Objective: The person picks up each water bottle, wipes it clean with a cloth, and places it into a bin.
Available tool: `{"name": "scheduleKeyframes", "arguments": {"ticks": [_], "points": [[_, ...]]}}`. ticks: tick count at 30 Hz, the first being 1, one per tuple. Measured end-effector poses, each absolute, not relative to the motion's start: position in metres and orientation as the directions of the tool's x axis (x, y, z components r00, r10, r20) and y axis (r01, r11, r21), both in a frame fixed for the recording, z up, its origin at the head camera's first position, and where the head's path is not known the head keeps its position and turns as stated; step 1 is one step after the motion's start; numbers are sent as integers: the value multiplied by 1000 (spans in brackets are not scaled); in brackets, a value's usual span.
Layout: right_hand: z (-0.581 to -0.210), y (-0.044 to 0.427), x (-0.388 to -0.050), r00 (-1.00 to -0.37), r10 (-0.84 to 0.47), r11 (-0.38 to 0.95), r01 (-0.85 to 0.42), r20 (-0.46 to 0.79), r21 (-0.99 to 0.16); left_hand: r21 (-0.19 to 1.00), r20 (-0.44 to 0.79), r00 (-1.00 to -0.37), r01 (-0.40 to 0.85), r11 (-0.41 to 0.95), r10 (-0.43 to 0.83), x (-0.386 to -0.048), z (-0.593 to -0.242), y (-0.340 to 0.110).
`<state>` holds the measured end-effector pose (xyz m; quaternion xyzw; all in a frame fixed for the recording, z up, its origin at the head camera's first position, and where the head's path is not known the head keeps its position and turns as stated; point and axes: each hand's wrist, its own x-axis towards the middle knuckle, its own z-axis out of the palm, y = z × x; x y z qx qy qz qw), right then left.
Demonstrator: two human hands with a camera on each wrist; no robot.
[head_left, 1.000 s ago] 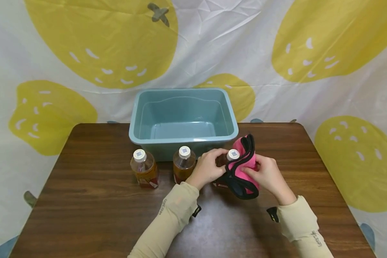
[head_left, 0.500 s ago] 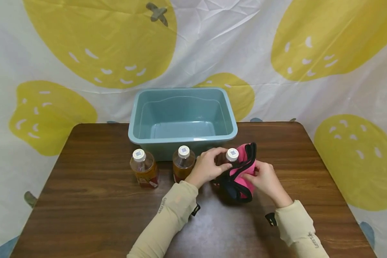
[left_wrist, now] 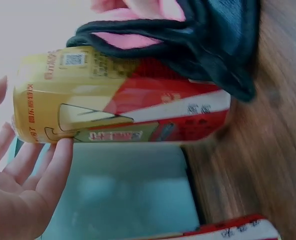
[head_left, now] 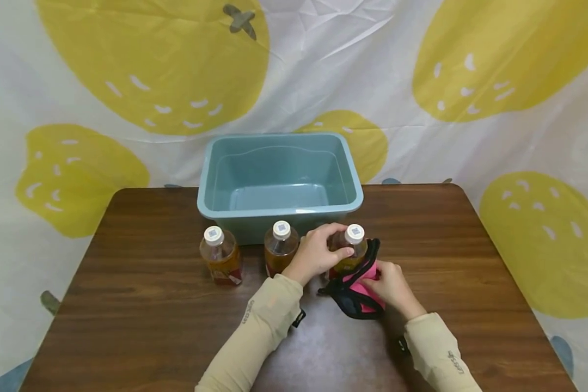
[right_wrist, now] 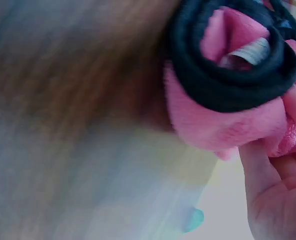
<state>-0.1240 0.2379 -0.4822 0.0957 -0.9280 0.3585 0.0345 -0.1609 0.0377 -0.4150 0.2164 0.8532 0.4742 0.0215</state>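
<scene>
Pink cloth (head_left: 356, 296), edged in black, is pinched in your right grip (head_left: 391, 286), between thumb and fingers. Your left grip (head_left: 316, 253) is curled round the upper part of the rightmost bottle (head_left: 348, 264), near its white cap (head_left: 355, 233). Key relation, I'd judge: cloth sits between that bottle and your right grip, lapping the bottle's right and near sides. It slants from beside the bottle's shoulder down toward you and leftward; the bottle's long axis is upright or close to it. Right grip is nearer the cloth, left nearer the cap. Left wrist view has the cloth overlapping the yellow-and-red label (left_wrist: 123, 100), looks like contact. Right wrist view: rolled fold, whitish tag (right_wrist: 253, 52) tucked inside. Further out, you've got the middle bottle (head_left: 281, 250) just left of your left grip, then the left bottle (head_left: 220, 258), apart from it. Both stand capped on the brown surface (head_left: 152, 326), amber lower down; can't read exact fill levels. Blue-green basin (head_left: 279, 212) sits right behind the bottles, long side toward you, inner floor visible, no contents that you can make out.
</scene>
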Motion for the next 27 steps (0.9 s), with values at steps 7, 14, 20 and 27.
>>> {"name": "scheduleKeyframes", "arguments": {"ticks": [7, 14, 20, 27], "points": [[-445, 243, -121, -956, -188, 696, -293, 227, -656, 794, 197, -894, 386, 470, 402, -163, -415, 39], [-397, 236, -124, -927, -218, 687, -367, 305, -627, 771, 244, -886, 424, 475, 395, -164, -418, 38], [-382, 231, -130, -934, -230, 719, -352, 273, -600, 772, 242, -887, 422, 475, 394, -165, -419, 37], [-387, 232, -131, -959, -217, 717, -282, 181, -638, 769, 246, -887, 424, 478, 391, -165, -418, 37]]}}
